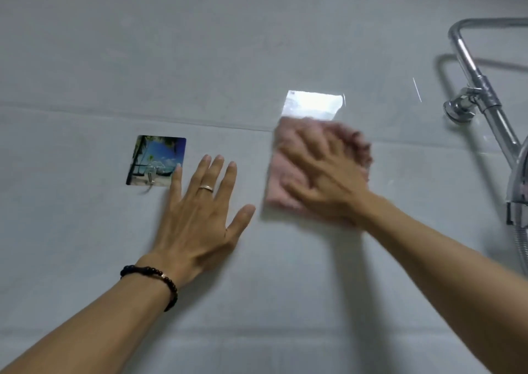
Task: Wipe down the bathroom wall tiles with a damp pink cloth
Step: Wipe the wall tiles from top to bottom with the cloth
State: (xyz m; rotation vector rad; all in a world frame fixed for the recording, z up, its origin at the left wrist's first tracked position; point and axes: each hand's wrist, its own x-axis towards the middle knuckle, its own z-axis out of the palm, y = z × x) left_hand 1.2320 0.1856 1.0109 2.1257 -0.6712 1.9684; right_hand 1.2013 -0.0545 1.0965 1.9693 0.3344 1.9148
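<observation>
Pale grey wall tiles (257, 44) fill the view, with a grout line running across the middle. A folded pink cloth (281, 173) lies flat against the tile, right of centre. My right hand (325, 173) presses on it with spread fingers and is blurred by motion. My left hand (197, 210) rests flat on the bare tile to the left of the cloth, fingers straight and apart, a ring on one finger and a dark bead bracelet on the wrist. It holds nothing.
A square adhesive hook (156, 160) with a beach picture sticks to the tile just left of my left hand. A chrome shower pipe and valve (471, 99) run down the right edge. A bright light reflection (313, 102) shines above the cloth.
</observation>
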